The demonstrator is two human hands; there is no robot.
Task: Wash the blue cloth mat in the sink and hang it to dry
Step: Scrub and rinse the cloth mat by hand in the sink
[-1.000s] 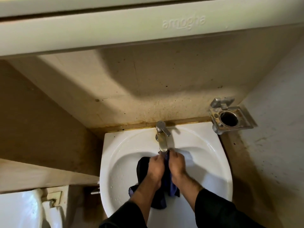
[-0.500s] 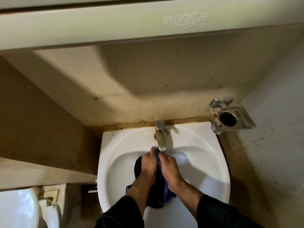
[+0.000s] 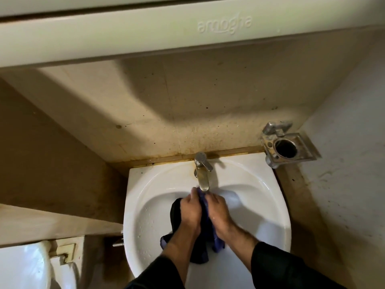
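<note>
Stained walls are closing in on a white sink (image 3: 270, 205) in a tight corner. Both hands, left (image 3: 190, 209) and right (image 3: 217, 210), are gripping the bunched mat (image 3: 205, 224) directly under the tap (image 3: 203, 178), apparently to catch running water. Basin rim is leaving little side room.

Over a white sink (image 3: 277, 207), left hand (image 3: 190, 209) and right hand (image 3: 217, 211) side by side, both gripping a bunched blue cloth mat (image 3: 205, 224) — just below the faucet (image 3: 202, 174) spout. Dark folds hanging into the basin — metal holder (image 3: 288, 147) at right.
</note>
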